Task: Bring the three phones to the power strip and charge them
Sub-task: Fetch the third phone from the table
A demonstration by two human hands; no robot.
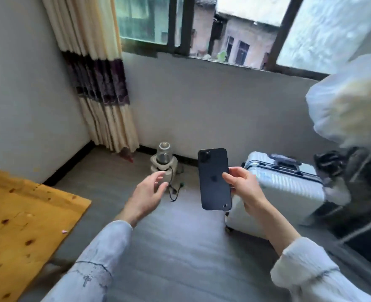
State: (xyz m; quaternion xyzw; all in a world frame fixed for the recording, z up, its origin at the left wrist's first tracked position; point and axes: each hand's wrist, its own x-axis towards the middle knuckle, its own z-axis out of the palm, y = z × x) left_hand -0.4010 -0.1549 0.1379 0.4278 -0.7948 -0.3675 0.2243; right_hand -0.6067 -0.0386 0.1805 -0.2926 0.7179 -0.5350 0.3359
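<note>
Sleeves: pale blue-white, both forearms reach forward from the bottom edge.
Wooden board (23, 216): yellow knotty surface, low left, near the left arm.
Left hand (146, 194): held out over the floor, palm turned inward, fingers loosely spread and slightly bent, holding nothing. Apart from the phone.
Right hand (244, 187): thumb and fingers pinch the right edge of the phone, around mid-height.
Phone (214, 178): dark, back side to the camera, camera cluster at top left. Upright, a little tilted, held in the air between the two hands. Only this one phone in view.
Floor (175, 247): grey planks.
Suitcase (282, 188): silver, ribbed, lying flat on the floor behind the right hand.
Blender (163, 163): beige base with clear jar, stands on the floor by the far wall; its black cord (173, 190) trails loose toward the camera.
Dark bags (358, 177): right edge, blurred.
Curtain (97, 83): cream with a purple band, far left corner.
Window (223, 29): above the far wall, buildings outside.
</note>
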